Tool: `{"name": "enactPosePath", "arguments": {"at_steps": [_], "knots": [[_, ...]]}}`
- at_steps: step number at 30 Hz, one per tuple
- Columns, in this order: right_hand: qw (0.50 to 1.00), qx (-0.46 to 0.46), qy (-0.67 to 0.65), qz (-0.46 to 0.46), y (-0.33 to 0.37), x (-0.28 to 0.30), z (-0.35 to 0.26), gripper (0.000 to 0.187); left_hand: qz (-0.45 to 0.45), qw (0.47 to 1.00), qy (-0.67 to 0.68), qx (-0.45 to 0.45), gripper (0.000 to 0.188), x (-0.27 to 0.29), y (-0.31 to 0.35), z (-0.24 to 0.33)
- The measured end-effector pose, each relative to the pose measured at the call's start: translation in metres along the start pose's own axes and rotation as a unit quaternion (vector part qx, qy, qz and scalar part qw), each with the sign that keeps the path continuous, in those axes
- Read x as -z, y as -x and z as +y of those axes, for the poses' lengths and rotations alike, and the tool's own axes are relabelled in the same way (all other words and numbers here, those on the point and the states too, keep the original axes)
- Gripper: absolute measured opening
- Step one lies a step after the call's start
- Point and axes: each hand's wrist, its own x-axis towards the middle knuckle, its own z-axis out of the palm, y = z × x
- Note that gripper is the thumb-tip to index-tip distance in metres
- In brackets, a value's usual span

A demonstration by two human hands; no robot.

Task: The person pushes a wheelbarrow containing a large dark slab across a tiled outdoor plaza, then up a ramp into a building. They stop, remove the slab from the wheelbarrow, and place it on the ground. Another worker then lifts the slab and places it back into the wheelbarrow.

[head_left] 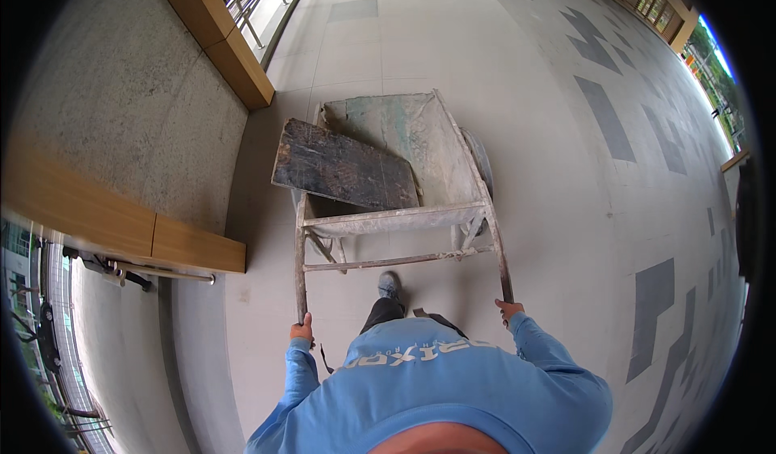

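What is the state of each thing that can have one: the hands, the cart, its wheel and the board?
Left hand: closed around the left handle.
Right hand: closed around the right handle.
Cart: open on top, worn and stained.
Wheel: partly hidden; whether it turns, I cannot tell.
Board: scuffed, partly inside, sticking out on the left.

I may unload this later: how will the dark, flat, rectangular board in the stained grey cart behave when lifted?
The board is probably stiff, showing no clear sag where it overhangs the cart. It might slide or tip when first moved, since it lies aslant. Its scuffed surface suggests a fairly rough grip.
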Motion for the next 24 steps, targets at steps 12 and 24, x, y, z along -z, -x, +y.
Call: {"name": "enactPosePath", "arguments": {"at_steps": [12, 24], "knots": [[0.998, 0.018, 0.057, 0.024, -0.033, 0.050, -0.148, 0.040, -0.017, 0.999, 0.038, 0.002, 0.072, -0.105, -0.035, 0.056], [0.996, 0.012, 0.090, 0.023, -0.088, 0.010, -0.194, 0.040, 0.061, 0.994, -0.087, -0.015, 0.078, -0.111, -0.070, 0.123]]}}
